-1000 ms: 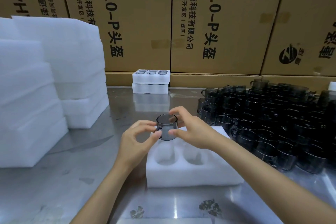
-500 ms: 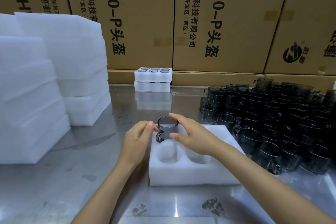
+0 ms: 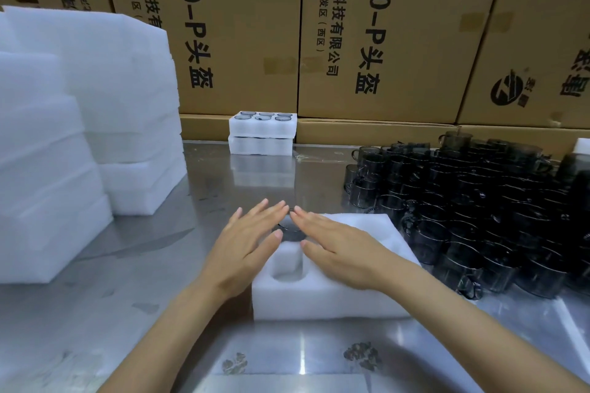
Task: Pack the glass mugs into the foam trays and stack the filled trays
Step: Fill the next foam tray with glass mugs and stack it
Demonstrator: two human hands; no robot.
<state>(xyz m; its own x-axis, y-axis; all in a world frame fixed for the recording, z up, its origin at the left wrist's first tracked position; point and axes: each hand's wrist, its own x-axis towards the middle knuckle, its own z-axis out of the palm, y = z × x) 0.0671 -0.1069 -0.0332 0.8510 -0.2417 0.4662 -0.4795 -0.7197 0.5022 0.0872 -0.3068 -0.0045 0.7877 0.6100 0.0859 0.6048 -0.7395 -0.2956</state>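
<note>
Head view. The foam tray (image 3: 357, 293) lies on the steel desk (image 3: 178, 265) directly in front of the person. One glass mug (image 3: 292, 231) sits sunk in the tray's far-left pocket; only a dark arc of its rim shows between the two hands. The left hand (image 3: 245, 246) and the right hand (image 3: 338, 249) lie flat over that pocket, fingers (image 3: 271, 210) straight and extended, gripping nothing; the fingertips of both hands nearly meet above the mug. The mug lies directly beneath the fingertips, equally near to both hands, and its axis appears upright in the pocket. As a judgement, the coming move is a downward press to seat it flush.

The near-left pocket (image 3: 285, 268) is open and empty. The supply of loose mugs (image 3: 479, 210) stands to the right of the tray, nearer the right hand.

Hidden or unclear: the mug's handle and body are covered by the hands, so seating depth cannot be confirmed. The tray's right-hand pockets are partly covered by the right hand and forearm. Two filled trays (image 3: 262, 134) are stacked at the far edge; empty foam stacks (image 3: 79, 137) stand left.
</note>
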